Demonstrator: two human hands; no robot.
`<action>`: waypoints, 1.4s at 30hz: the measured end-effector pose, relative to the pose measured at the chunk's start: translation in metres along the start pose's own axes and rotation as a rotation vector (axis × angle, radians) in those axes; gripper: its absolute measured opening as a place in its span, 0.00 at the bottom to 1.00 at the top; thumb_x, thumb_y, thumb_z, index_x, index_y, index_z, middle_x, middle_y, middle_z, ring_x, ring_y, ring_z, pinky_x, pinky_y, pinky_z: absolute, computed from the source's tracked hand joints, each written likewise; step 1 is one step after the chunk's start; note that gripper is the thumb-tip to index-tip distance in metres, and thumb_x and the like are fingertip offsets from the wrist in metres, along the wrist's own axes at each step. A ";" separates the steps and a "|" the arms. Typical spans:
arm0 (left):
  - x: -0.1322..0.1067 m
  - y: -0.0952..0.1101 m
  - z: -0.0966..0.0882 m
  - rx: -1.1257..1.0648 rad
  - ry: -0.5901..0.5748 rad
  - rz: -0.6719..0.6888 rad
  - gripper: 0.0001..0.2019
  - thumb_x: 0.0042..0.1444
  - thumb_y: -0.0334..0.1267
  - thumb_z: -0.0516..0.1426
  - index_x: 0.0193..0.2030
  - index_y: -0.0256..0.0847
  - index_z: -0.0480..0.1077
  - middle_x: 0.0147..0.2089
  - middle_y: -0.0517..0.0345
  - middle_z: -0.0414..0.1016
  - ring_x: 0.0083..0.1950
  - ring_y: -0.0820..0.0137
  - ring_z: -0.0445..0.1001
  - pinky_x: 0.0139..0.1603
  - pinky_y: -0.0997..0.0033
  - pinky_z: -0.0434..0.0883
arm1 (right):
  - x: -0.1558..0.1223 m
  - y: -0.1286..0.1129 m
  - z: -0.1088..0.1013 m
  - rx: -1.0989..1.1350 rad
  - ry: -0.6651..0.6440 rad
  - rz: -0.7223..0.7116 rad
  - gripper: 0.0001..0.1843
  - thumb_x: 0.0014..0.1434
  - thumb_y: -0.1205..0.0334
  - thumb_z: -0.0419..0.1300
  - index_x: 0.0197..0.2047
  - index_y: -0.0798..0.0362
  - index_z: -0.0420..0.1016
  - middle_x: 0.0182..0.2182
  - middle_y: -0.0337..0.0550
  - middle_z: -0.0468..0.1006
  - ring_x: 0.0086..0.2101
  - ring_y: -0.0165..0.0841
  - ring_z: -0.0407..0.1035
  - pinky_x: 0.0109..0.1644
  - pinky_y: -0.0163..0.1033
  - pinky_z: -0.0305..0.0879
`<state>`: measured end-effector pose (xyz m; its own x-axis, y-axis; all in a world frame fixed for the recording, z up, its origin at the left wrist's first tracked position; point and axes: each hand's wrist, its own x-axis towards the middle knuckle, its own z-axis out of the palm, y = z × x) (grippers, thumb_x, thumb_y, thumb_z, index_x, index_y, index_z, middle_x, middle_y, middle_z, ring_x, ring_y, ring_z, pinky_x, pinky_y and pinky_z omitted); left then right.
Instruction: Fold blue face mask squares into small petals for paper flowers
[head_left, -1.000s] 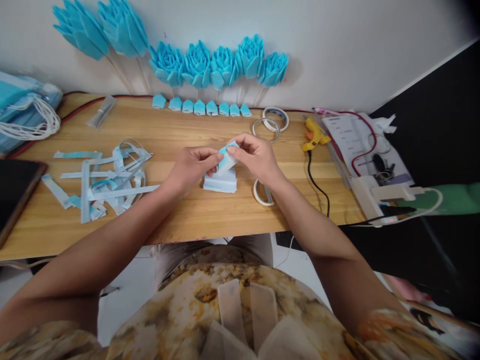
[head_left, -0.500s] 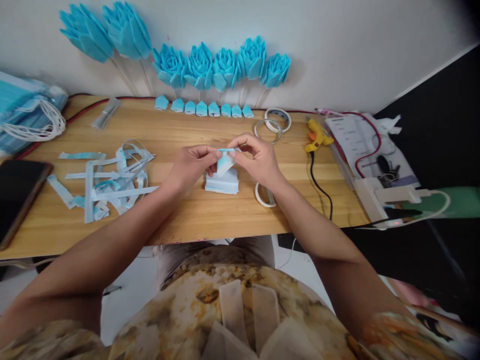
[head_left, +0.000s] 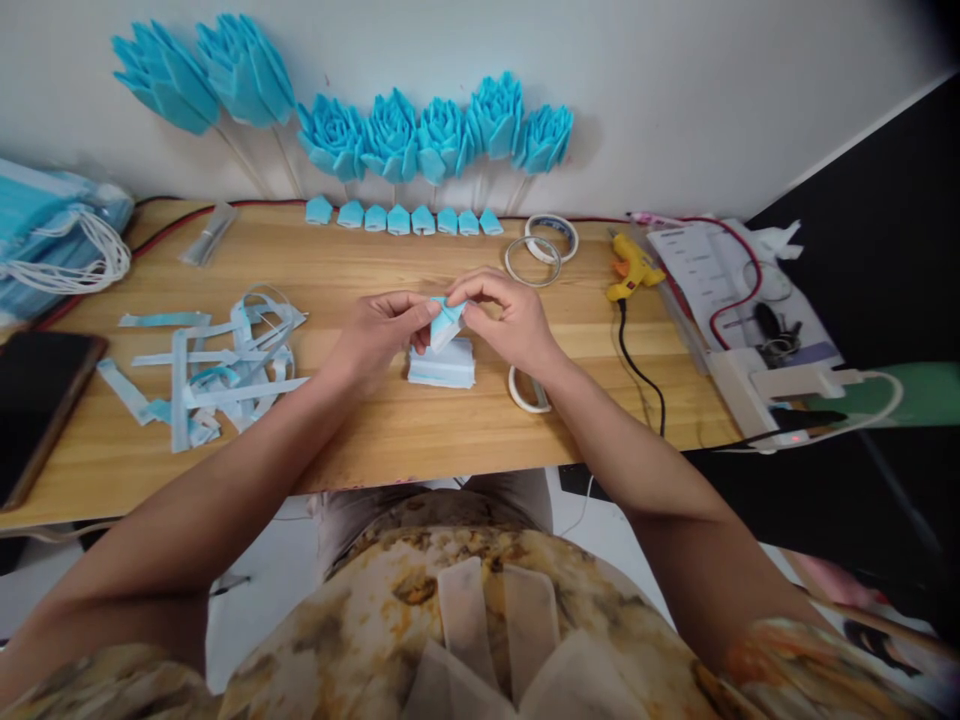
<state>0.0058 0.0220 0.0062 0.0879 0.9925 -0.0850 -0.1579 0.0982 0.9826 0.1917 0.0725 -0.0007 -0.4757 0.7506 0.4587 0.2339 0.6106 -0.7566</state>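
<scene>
Both my hands meet over the middle of the wooden table (head_left: 420, 440). My left hand (head_left: 379, 335) and my right hand (head_left: 504, 318) each pinch a small folded piece of blue mask fabric (head_left: 445, 322), holding it just above a small stack of cut blue fabric pieces (head_left: 442, 366). A white tape roll (head_left: 525, 390) lies on the table under my right wrist.
A row of folded blue petals (head_left: 401, 217) and blue fabric flowers (head_left: 420, 130) line the wall. Cut strips (head_left: 210, 365) lie left, a phone (head_left: 37, 400) and face masks (head_left: 45, 240) far left. Tape rolls (head_left: 541, 250), a yellow glue gun (head_left: 631, 268) and a power strip (head_left: 757, 390) sit right.
My right hand's fingers have folded the top of the blue piece down and closed in on it; the piece now sits lower and tighter between both hands.
</scene>
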 end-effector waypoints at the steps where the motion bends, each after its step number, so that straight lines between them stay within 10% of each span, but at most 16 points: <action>1: 0.000 0.000 0.000 0.010 0.002 0.008 0.13 0.55 0.41 0.67 0.23 0.38 0.75 0.21 0.60 0.72 0.23 0.77 0.68 0.27 0.75 0.66 | 0.000 0.000 0.000 0.003 -0.001 0.006 0.10 0.56 0.70 0.57 0.36 0.49 0.78 0.39 0.40 0.82 0.44 0.34 0.74 0.51 0.43 0.70; 12: 0.000 0.000 0.001 0.172 0.131 0.075 0.11 0.57 0.35 0.63 0.24 0.41 0.75 0.21 0.63 0.71 0.22 0.76 0.66 0.28 0.73 0.65 | -0.001 -0.003 -0.005 0.296 -0.065 0.180 0.17 0.66 0.48 0.58 0.49 0.49 0.79 0.43 0.40 0.82 0.45 0.33 0.74 0.53 0.41 0.68; 17: -0.002 0.003 0.002 0.229 0.147 0.137 0.11 0.57 0.35 0.63 0.23 0.41 0.75 0.21 0.63 0.70 0.24 0.75 0.67 0.30 0.73 0.66 | -0.001 -0.008 -0.002 0.343 -0.086 0.350 0.25 0.60 0.36 0.62 0.32 0.52 0.77 0.30 0.38 0.77 0.36 0.30 0.70 0.43 0.37 0.69; 42: -0.001 -0.003 0.006 0.154 0.120 0.152 0.09 0.57 0.37 0.63 0.27 0.40 0.74 0.24 0.61 0.73 0.24 0.77 0.67 0.28 0.76 0.66 | 0.000 -0.002 0.003 0.411 -0.048 0.370 0.15 0.55 0.51 0.68 0.30 0.52 0.70 0.26 0.35 0.71 0.29 0.28 0.64 0.34 0.35 0.62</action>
<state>0.0116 0.0202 0.0045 -0.0442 0.9975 0.0553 -0.0074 -0.0557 0.9984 0.1882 0.0705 -0.0004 -0.4645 0.8783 0.1133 0.0474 0.1525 -0.9872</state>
